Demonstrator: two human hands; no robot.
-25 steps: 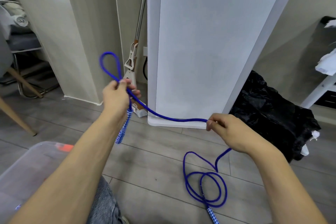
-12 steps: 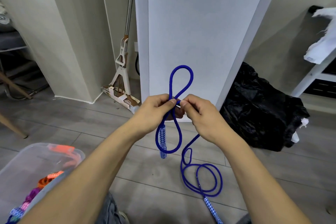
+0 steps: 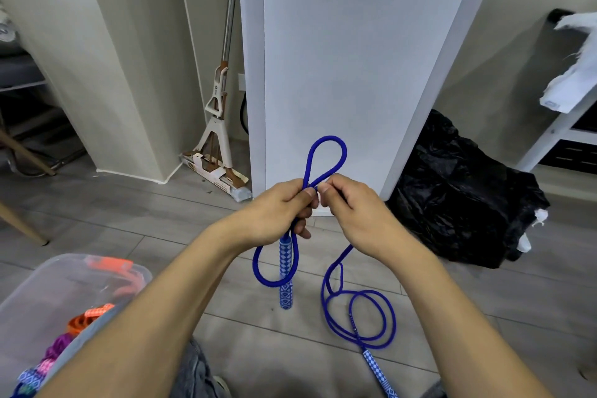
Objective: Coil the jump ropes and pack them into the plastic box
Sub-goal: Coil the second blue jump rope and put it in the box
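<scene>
Just in front of the person's chest, the left hand clenched the blue jump rope, with one loop standing up above the fingers and another hanging below beside a patterned handle that dangled straight down. The right hand pinched the same rope just beside the left thumb, so both hands met at the crossing point. From under the right hand the loose rope ran down to the floor, where its remaining length lay in a few slack rings with the second handle pointing toward the person. That slack lay below and to the right, nearer the right hand, which would likely slide down to draw the next loop. The plastic box sat low on the left, near the left forearm, with other ropes inside.
</scene>
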